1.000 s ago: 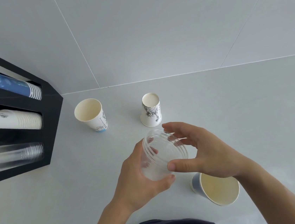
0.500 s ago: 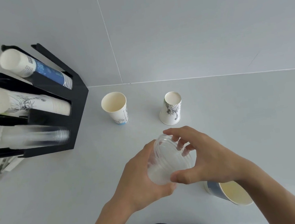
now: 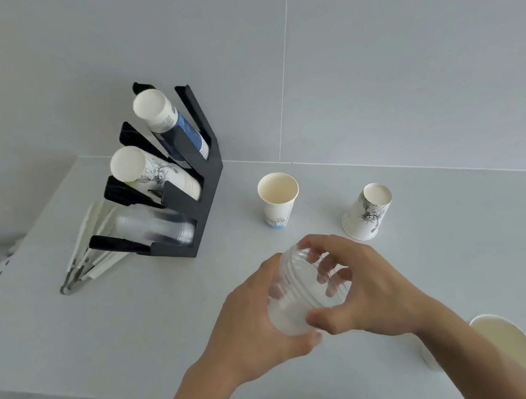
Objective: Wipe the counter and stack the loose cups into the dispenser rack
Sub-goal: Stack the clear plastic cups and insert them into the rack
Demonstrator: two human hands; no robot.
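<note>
Counter point(image 3: 169, 311) w/ rack point(image 3: 203, 206), paper cups point(image 3: 278, 199)

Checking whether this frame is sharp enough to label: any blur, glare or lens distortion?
Head view: wide-angle bending slants the dispenser rack; lighting flat, shadows faint; clear plastic cup between left hand and right hand reads hazy; frame edges soft.

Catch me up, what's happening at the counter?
A person holds a clear plastic cup in both hands, left hand under it, right hand at its rim, above the counter. The black dispenser rack at left holds two paper stacks and a clear stack. Loose on the counter: an upright paper cup, an upside-down one, and a third by the right forearm.
</note>
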